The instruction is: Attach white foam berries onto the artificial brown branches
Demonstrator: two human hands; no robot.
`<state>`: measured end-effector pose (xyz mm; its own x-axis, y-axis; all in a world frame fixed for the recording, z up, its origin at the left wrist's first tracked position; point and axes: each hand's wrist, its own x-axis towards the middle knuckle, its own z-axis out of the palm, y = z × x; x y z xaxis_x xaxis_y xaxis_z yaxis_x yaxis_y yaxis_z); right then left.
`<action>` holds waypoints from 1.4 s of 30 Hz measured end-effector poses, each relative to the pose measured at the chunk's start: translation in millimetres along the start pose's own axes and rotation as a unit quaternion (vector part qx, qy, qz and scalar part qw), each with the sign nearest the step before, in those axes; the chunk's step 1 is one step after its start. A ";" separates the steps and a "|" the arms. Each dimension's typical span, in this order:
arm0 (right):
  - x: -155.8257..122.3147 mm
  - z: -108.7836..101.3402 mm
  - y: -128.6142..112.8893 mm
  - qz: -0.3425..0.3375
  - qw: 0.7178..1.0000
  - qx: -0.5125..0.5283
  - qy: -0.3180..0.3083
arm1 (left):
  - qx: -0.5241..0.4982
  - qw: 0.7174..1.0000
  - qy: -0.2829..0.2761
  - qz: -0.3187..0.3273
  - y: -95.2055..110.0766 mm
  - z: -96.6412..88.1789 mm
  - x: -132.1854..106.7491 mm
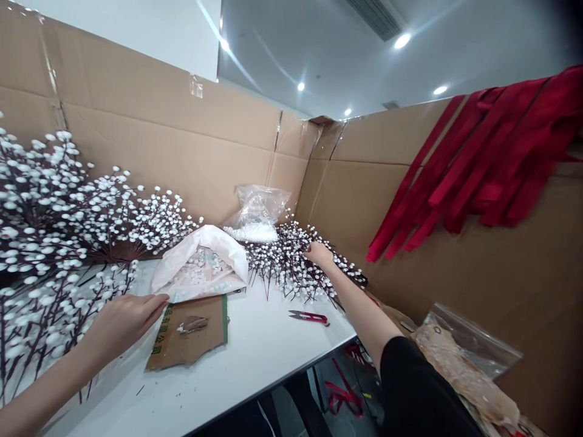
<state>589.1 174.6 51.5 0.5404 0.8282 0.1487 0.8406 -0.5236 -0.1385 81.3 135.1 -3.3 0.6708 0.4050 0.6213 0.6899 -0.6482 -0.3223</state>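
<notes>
My right hand (319, 253) reaches across the white table (264, 352) into a pile of dark branches with white beads (296, 261), its fingers curled closed among the stems. My left hand (125, 321) rests flat with fingers stretched out at the edge of a white plastic bag (200, 261) of loose beads, beside a large heap of white-beaded branches (59, 218) on the left.
Red snips (310, 316) lie on the table near my right forearm. A torn cardboard piece (191, 331) sits in front. A clear bag of beads (257, 212) stands at the back. Cardboard walls (182, 145) surround the table; red ribbons (478, 158) hang on the right wall.
</notes>
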 end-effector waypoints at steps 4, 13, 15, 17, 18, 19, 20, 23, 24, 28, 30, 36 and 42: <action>-6.4 4.4 -9.9 -0.037 0.999 0.009 -0.013 | 0.012 1.000 0.006 -0.004 -0.6 2.1 -2.3; -12.2 24.1 -36.5 -0.017 0.997 0.059 -0.035 | 0.007 1.000 -0.018 -0.016 -1.4 4.1 -4.4; -13.0 21.5 -38.4 -0.008 0.995 0.094 -0.025 | 0.003 1.000 -0.014 -0.015 -0.8 2.4 -3.6; -13.7 15.4 -38.8 0.001 0.990 0.139 -0.013 | 0.010 1.000 -0.012 -0.010 -0.5 1.3 -3.2; -14.3 11.5 -38.9 0.003 0.986 0.166 -0.006 | 0.015 1.000 -0.012 -0.008 -0.5 1.0 -3.1; -15.2 7.4 -39.3 0.003 0.980 0.197 -0.001 | 0.018 1.000 -0.014 -0.009 -0.6 0.8 -3.0; -16.6 3.3 -40.2 0.001 0.973 0.232 0.002 | 0.018 1.000 -0.014 -0.010 -0.7 0.8 -3.0; -25.6 -6.9 -49.0 -0.015 0.937 0.350 -0.016 | -0.008 1.000 -0.008 -0.018 -0.4 0.3 -2.5; -30.8 -9.2 -54.6 -0.022 0.920 0.390 -0.033 | -0.027 0.999 -0.006 -0.024 0.3 -0.4 -2.1; -66.1 -11.0 -92.0 -0.073 0.837 0.526 -0.134 | -0.134 0.987 -0.033 -0.087 8.2 -8.2 2.1; -93.9 -7.7 -118.8 -0.104 0.793 0.572 -0.184 | -0.225 0.961 -0.064 -0.150 15.0 -14.6 6.3; -187.1 1.7 -204.7 -0.205 0.629 0.691 -0.292 | -0.573 0.743 -0.103 -0.329 32.7 -26.0 18.5; -214.6 2.1 -239.1 -0.266 0.606 0.679 -0.317 | -0.664 0.660 -0.063 -0.346 32.1 -19.7 19.0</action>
<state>272.0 122.5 50.7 -0.2799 0.9430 0.1798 -0.1493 0.1422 -0.9785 110.8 109.2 12.3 0.3956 0.8963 0.2004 0.0517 -0.2397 0.9695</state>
